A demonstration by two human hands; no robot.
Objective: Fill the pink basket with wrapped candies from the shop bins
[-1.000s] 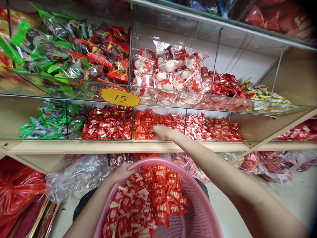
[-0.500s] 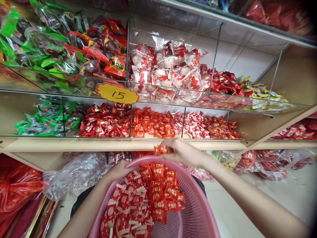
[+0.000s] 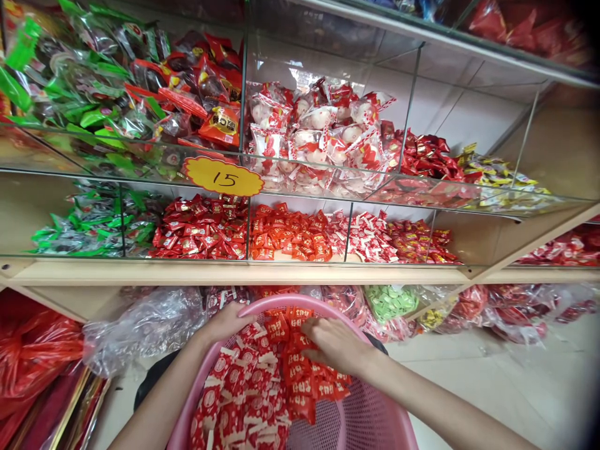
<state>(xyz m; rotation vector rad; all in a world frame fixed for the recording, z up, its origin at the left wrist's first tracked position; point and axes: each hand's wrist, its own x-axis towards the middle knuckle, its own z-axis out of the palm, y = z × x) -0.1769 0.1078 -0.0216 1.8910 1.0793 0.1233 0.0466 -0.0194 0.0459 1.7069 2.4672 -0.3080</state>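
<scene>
A pink plastic basket (image 3: 375, 375) fills the lower middle of the view. Red-and-white wrapped candies (image 3: 253, 381) lie in its left part, and orange-red wrapped candies (image 3: 300, 390) lie to their right. My left hand (image 3: 225, 322) is closed on the basket's rim at the upper left. Inside the basket, my right hand (image 3: 335, 344) rests over the orange-red candies with its fingers bent. Its fingertips touch them, and whether it grips one is hidden.
Glass-fronted shelves with candy compartments (image 3: 290, 231) stand just beyond the basket, above a wooden ledge (image 3: 140, 273). A yellow tag (image 3: 224, 176) reads 15. Plastic bags (image 3: 150, 325) lie below, with a red bag (image 3: 37, 356) at far left.
My right hand has moved down from the shelf ledge into the basket; the orange-red candies it held up are no longer visible in its fingers. My left hand stays on the rim.
</scene>
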